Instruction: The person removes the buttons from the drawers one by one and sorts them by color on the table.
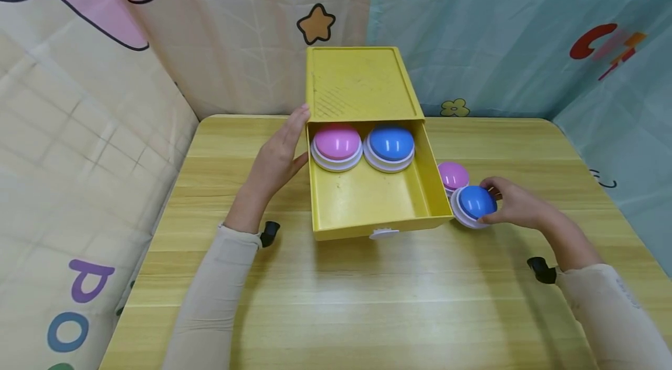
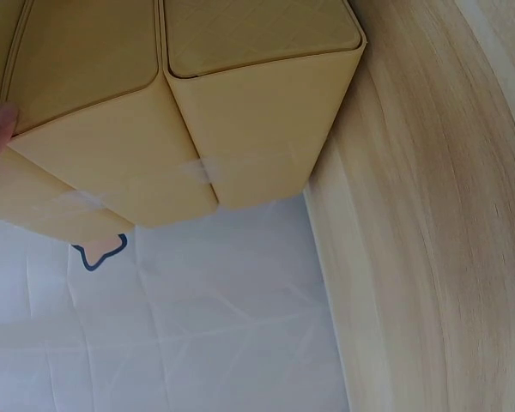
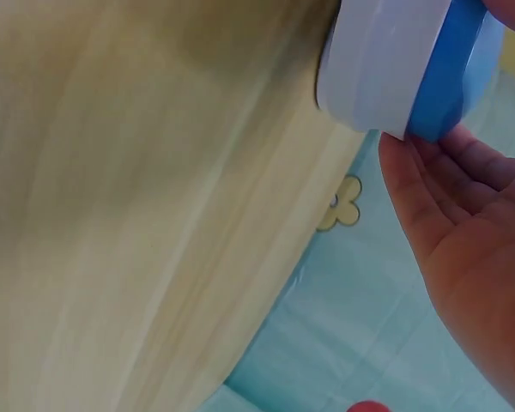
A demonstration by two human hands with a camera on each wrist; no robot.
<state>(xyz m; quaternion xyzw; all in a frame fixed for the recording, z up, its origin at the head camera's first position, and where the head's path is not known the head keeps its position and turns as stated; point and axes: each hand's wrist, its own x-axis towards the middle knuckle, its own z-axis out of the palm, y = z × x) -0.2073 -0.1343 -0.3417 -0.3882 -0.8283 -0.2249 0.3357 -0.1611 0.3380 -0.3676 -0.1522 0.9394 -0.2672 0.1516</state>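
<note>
A yellow drawer box [image 1: 362, 81] stands at the back of the table with its drawer [image 1: 367, 206] pulled out. Inside the drawer, at the back, a pink dome button [image 1: 338, 144] sits left of a blue dome button [image 1: 391, 144], both on white bases. My left hand [image 1: 274, 163] rests against the box's left side, fingers extended. To the right of the drawer, my right hand [image 1: 517, 205] pinches a second blue dome button [image 1: 476, 202] between thumb and fingers, its white base [image 3: 378, 64] plain in the right wrist view. Just behind it is another pink dome button [image 1: 453, 175], partly hidden.
The wooden table [image 1: 399, 300] runs back to a printed curtain [image 1: 236, 37], which also lines both sides. A white handle [image 1: 384, 233] juts from the drawer front. Black camera mounts [image 1: 270, 234] stick out at both wrists.
</note>
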